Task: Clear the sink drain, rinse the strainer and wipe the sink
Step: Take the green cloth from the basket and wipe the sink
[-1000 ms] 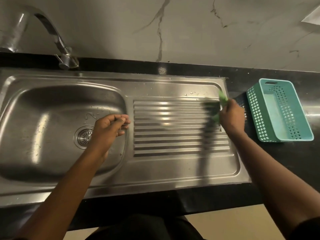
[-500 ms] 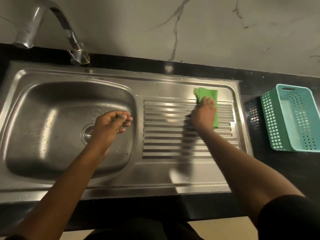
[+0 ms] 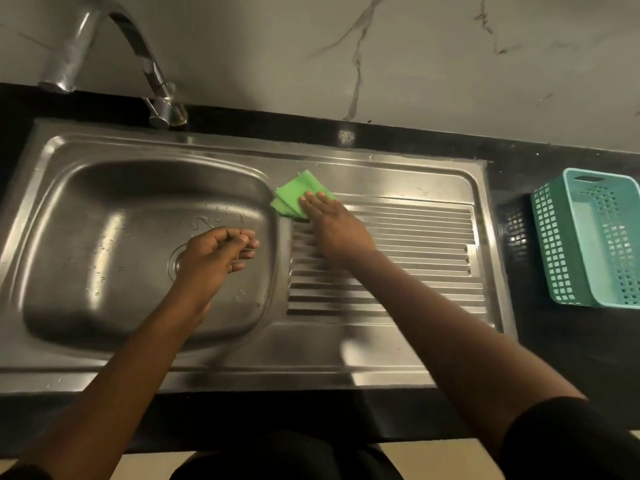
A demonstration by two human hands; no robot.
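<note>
A steel sink has its basin on the left and a ribbed drainboard on the right. My right hand presses flat on a folded green cloth at the drainboard's far left corner, beside the basin rim. My left hand hovers over the basin with fingers curled loosely; I cannot tell if anything is in it. It covers most of the round drain strainer, of which only the left edge shows.
A curved steel tap rises at the back left, its spout over the basin. A teal plastic basket stands on the black counter right of the sink. A marble wall runs behind.
My right hand has slid the green cloth leftward across the drainboard, from its right edge to the corner by the basin. My left hand has stayed over the drain.
</note>
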